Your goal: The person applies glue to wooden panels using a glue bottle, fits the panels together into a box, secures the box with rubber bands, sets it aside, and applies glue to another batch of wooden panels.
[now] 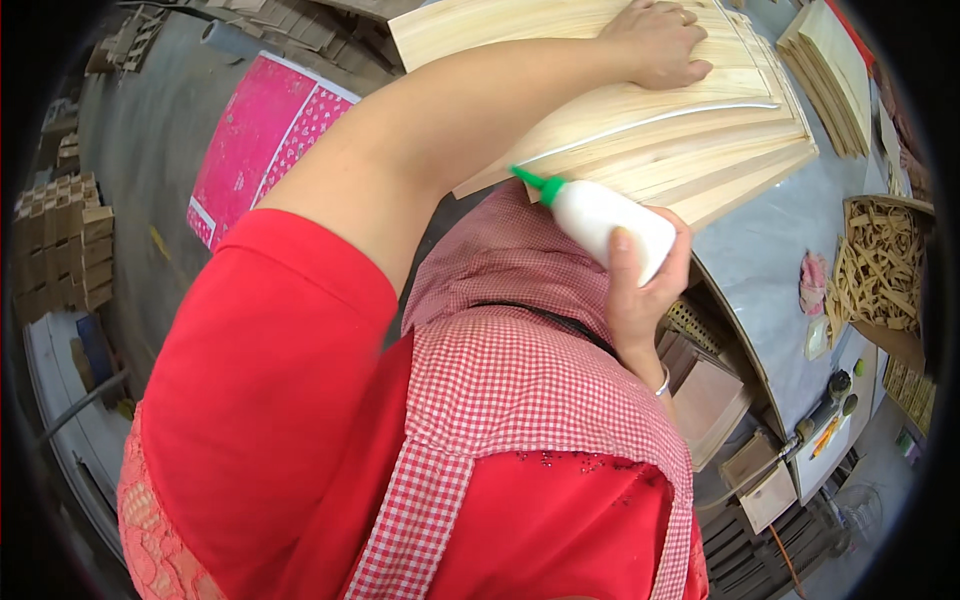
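Note:
A white squeeze bottle point(600, 222) with a green cap and pointed nozzle is held in my right hand point(645, 290), thumb on one side and fingers round the base. Its nozzle tip is at the near edge of a pale wooden panel point(690, 160), by the end of a white glue line point(640, 127). That line runs across the panel toward its right side. My left arm reaches over the panel, and my left hand point(657, 45) rests on its far part, fingers slightly bent and apart. Thin wooden edging runs along the panel's right side.
Stacked boards point(828, 80) lie on the grey-covered table point(745, 270) at the right. Beyond them is a box of wood strips point(880, 265). A pink sheet point(265, 140) is at the left, and stacked wooden blocks point(62, 245) stand farther left. Wooden pieces point(712, 395) sit below the table edge.

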`<act>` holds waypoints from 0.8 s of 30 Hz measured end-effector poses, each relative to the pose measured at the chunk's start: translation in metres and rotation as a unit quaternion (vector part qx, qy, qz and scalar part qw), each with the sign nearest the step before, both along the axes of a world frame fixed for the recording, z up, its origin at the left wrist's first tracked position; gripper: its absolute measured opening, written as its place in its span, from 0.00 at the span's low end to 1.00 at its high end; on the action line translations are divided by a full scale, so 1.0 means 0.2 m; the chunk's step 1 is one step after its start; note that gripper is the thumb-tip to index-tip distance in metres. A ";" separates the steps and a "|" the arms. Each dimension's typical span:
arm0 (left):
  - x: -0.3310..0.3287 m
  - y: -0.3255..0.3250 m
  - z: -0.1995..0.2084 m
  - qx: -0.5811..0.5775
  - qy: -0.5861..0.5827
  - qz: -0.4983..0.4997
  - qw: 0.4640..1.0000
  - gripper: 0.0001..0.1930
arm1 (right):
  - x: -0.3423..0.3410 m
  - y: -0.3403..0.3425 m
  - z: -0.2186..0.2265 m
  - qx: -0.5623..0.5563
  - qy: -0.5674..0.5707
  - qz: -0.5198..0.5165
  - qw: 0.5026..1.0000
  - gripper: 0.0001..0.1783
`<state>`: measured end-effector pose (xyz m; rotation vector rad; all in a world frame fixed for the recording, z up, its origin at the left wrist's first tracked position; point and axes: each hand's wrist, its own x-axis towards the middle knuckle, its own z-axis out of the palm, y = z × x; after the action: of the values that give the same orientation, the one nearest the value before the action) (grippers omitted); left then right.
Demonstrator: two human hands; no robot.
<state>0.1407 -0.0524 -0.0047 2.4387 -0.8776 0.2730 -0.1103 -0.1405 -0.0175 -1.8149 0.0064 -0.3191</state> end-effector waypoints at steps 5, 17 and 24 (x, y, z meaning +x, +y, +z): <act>0.02 0.00 -0.01 -0.015 0.004 -0.009 1.000 0.22 | -0.02 0.09 0.00 -0.008 -0.020 0.079 0.997 0.25; 0.13 0.00 -0.03 0.127 0.003 -0.027 0.991 0.29 | 0.06 -0.04 0.01 0.134 0.020 0.036 0.990 0.25; 0.15 0.07 -0.05 0.084 -0.068 -0.065 0.992 0.28 | 0.35 -0.64 0.01 0.256 -0.083 -0.267 0.925 0.18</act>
<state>0.1704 -0.0376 -0.0143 2.5268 -1.1561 0.3337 -0.0408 -0.2690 -0.0155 -1.2327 0.4357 -0.7802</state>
